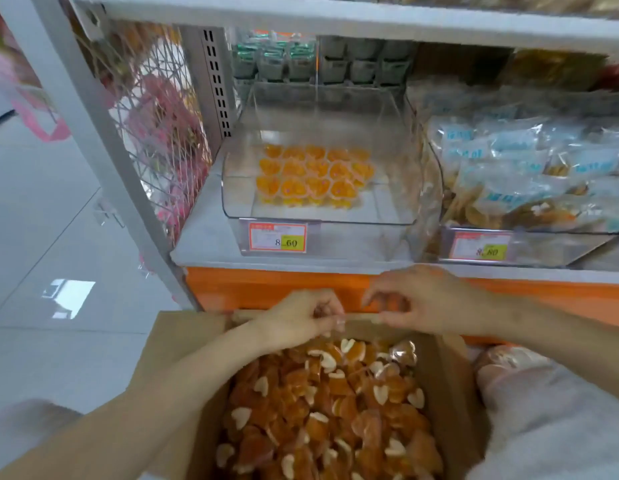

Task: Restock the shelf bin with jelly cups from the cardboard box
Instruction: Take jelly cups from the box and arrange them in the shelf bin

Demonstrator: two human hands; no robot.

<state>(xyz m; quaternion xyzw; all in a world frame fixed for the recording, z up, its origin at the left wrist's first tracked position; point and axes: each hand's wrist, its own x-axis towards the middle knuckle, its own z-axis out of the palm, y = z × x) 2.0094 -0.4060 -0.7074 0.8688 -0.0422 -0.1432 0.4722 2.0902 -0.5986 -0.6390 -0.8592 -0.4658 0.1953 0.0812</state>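
Jelly cups [330,317] (orange, heart-shaped) are gripped by the left hand [297,318]; right hand [424,299] unclear.

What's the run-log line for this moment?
phase: picking | left hand: grips jelly cups over cardboard box | right hand: grip unclear | shelf bin: partly filled

Clear glossy plastic bin [398,133], matt cardboard box [183,348]

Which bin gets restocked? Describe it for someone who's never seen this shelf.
On the grey shelf above the orange base, find the clear bin tagged 8.60. It alone holds rows of orange jelly cups; its right neighbour holds pale blue bags.
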